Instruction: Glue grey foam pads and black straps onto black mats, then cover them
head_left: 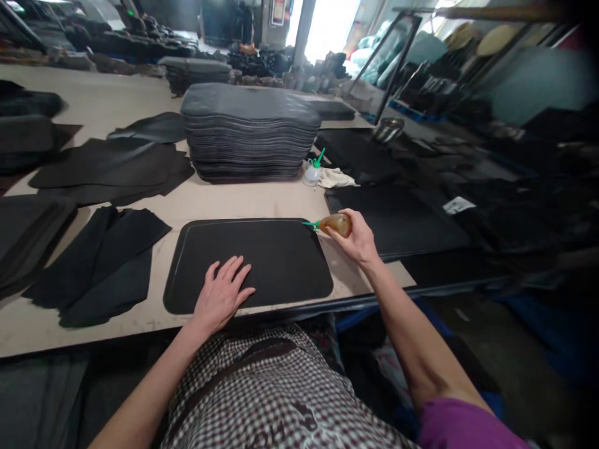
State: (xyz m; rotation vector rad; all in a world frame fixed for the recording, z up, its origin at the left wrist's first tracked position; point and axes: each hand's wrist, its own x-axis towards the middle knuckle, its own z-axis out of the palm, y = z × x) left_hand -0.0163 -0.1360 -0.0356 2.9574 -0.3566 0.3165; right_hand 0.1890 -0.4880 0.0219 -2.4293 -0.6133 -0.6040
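A black panel with rounded corners (276, 268) lies flat on the table in front of me, with a thin pale line along its far and left edges. My left hand (223, 290) rests on it near the front edge, fingers spread. In my right hand (358, 238) is a squeeze bottle (336, 224) of amber-brown liquid, tipped on its side. Its green nozzle points left, at the panel's far right corner; whether the tip touches cannot be made out.
A tall stack of dark panels (253, 134) stands behind, beside a second bottle with a green nozzle (313, 171) and a pale cloth (336, 178). Loose black pieces (100, 259) lie to the left, and black sheets (397, 218) to the right. The table's front edge borders my checkered apron (262, 399).
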